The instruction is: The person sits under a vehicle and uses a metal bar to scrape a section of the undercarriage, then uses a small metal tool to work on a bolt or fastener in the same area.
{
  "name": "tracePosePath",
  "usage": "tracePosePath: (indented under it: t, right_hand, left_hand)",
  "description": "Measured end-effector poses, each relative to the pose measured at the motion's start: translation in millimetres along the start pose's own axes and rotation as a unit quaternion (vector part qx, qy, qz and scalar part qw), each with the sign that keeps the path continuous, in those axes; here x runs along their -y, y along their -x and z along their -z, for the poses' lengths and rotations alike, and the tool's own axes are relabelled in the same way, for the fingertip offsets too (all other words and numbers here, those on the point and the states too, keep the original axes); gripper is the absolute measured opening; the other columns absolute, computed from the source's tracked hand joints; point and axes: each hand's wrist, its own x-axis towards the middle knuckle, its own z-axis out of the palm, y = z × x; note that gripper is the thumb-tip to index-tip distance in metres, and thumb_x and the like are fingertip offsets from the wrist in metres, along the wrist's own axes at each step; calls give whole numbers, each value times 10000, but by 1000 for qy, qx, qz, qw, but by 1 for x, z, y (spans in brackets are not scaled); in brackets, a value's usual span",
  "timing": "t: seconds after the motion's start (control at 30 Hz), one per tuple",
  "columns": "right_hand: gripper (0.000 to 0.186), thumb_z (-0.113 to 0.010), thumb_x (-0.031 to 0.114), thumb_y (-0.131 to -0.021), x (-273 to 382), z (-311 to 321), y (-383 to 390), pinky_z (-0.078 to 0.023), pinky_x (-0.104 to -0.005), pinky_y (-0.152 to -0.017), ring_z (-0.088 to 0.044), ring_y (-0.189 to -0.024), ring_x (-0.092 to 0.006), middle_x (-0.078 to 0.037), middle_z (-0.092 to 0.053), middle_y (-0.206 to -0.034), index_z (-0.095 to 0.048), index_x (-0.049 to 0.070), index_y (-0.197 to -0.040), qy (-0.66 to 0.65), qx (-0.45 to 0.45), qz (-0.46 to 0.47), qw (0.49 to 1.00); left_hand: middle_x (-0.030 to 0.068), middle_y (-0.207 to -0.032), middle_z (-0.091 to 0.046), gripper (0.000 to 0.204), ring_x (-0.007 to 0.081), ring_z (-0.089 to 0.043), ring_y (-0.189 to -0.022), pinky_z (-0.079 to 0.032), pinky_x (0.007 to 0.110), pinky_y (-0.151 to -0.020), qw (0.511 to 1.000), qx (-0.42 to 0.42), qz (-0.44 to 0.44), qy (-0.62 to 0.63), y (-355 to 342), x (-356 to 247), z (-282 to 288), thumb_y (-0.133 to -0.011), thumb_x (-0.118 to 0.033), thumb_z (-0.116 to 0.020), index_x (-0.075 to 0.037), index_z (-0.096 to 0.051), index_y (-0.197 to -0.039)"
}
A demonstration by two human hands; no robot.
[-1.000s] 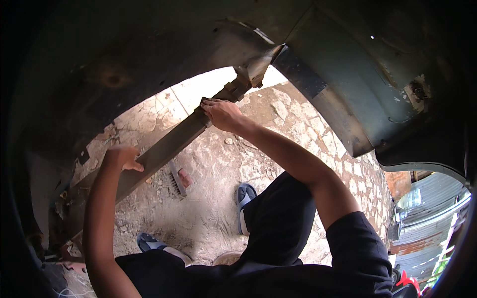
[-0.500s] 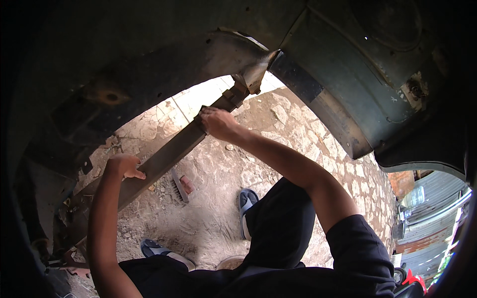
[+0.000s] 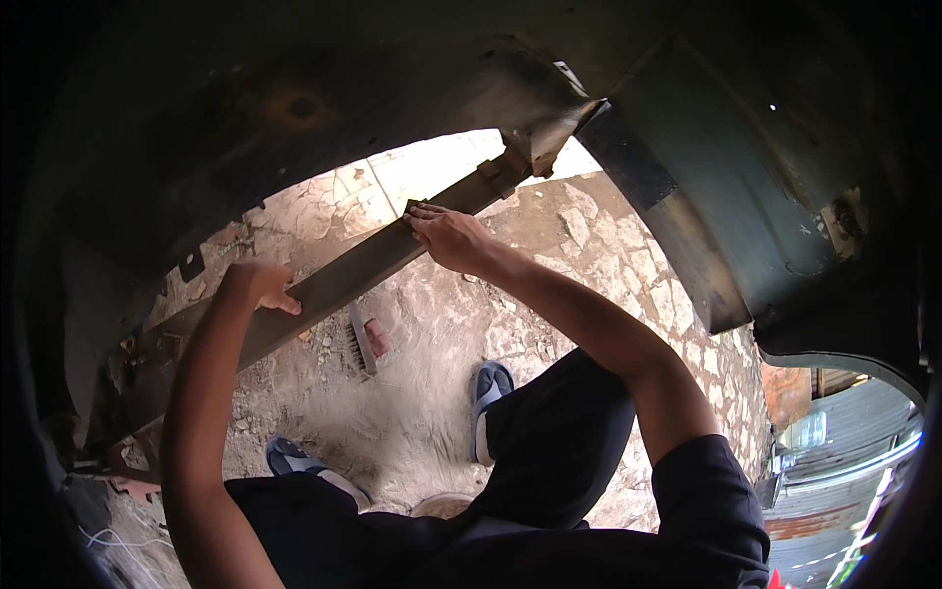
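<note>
A long dark metal beam (image 3: pixel 340 287) runs diagonally from lower left up to a bracket (image 3: pixel 548 147) under a curved body panel (image 3: pixel 294 147). My left hand (image 3: pixel 263 287) grips the beam's lower-left part, thumb splayed on its face and the other fingers partly hidden. Higher up, my right hand (image 3: pixel 446 234) is closed over a small dark pad (image 3: pixel 414 206), pressed against the beam; the pad is mostly covered by my fingers. A wire brush (image 3: pixel 361 339) with a reddish handle lies on the ground below the beam.
Dark sheet metal (image 3: pixel 746 226) arches overhead and down the right side. Beneath are dusty broken-stone paving (image 3: pixel 599 245) and my sandalled feet. Corrugated sheets (image 3: pixel 829 471) stand at the right. A white cord (image 3: pixel 123 543) lies at lower left.
The view has shifted slightly, so the beam and panels sit farther right. My right hand has shifted a little with the pad on the beam; my left hand stays on the beam.
</note>
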Motion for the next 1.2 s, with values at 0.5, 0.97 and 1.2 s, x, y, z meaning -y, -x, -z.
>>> tracePosePath:
  t: [0.5,0.97,1.2]
  right_hand:
    - [337,-490,193,-970,2,24,-1,-499,-383,-977,-572,-1188,-285,-107,-563,-1341,-578,61,-1266,-10,20,-47,999]
    - [310,-501,184,-941,-32,24,9,-465,-393,-1011,-535,-1238,-271,-128,-587,-1305,-641,41,-1178,57,-52,-67,995]
    - [331,-497,182,-950,5,26,0,-435,-385,-1040,-516,-1257,-283,-149,-576,-1311,-616,26,-1216,-27,23,-78,996]
  left_hand:
    - [144,-1164,-654,692,322,-619,-1095,-497,443,-881,999,35,-31,-20,-3,0,1,-756,-558,-711,-95,-596,-1257]
    - [129,-1078,-686,661,314,-643,-1022,-507,423,-849,998,4,-52,-37,-21,2,-1,-747,-635,-677,-82,-684,-1107]
    - [134,-1205,-637,722,323,-603,-1119,-490,446,-903,997,72,-30,-28,-10,3,0,-771,-608,-674,-88,-596,-1266]
